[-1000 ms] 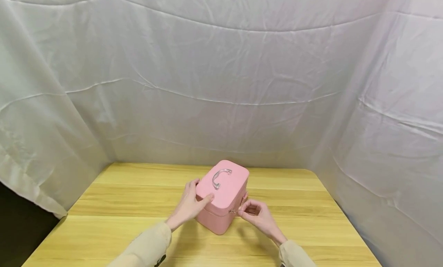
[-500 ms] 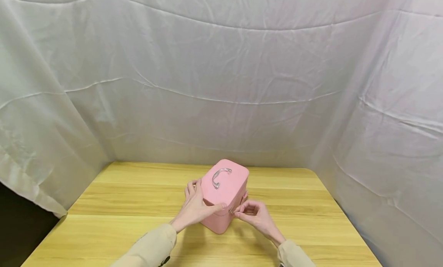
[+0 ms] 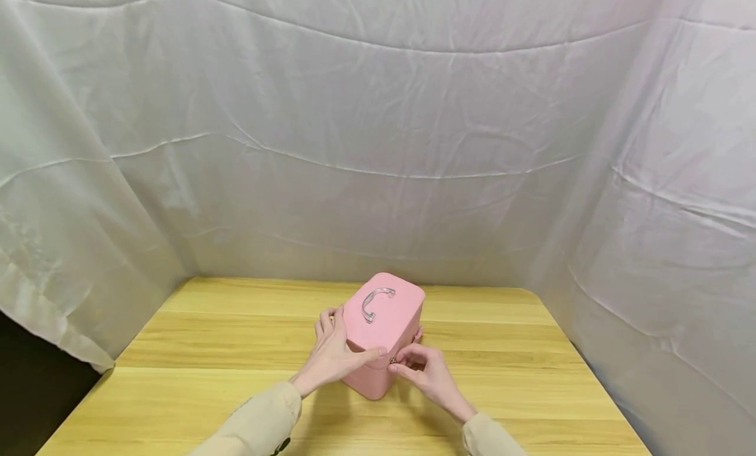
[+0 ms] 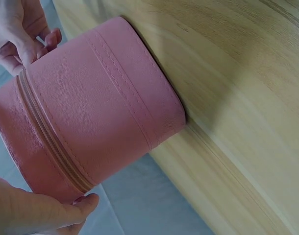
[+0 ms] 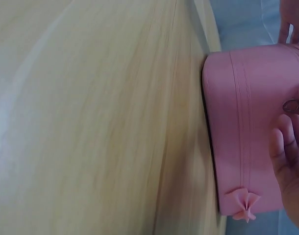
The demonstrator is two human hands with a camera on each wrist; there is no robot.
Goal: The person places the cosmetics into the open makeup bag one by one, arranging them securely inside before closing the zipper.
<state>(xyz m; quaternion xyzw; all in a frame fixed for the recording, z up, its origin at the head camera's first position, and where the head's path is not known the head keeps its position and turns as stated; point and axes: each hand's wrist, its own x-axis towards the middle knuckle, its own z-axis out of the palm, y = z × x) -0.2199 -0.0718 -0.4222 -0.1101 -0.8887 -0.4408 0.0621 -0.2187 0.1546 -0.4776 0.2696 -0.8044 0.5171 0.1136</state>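
Note:
A pink vanity case (image 3: 386, 318) with a zipped lid and a silver carry handle (image 3: 377, 304) sits turned at an angle on the table. My left hand (image 3: 336, 351) grips its near left corner, thumb along the front edge of the lid and fingers round the left side. At the front right corner, my right hand (image 3: 428, 374) pinches the zipper pull between thumb and forefinger. A metal ring (image 5: 291, 105) shows by those fingertips in the right wrist view. The zipper (image 4: 49, 132) lies shut along the side seen in the left wrist view.
The case stands on a light wooden table (image 3: 236, 351). Pale cloth curtains (image 3: 378, 147) hang behind and on both sides. A pink bow (image 5: 243, 203) hangs low on the case's right side.
My left thumb has slid right along the lid's front edge to the corner. My right hand has moved slightly left, closer against the case, with the zipper pull. The case stays put.

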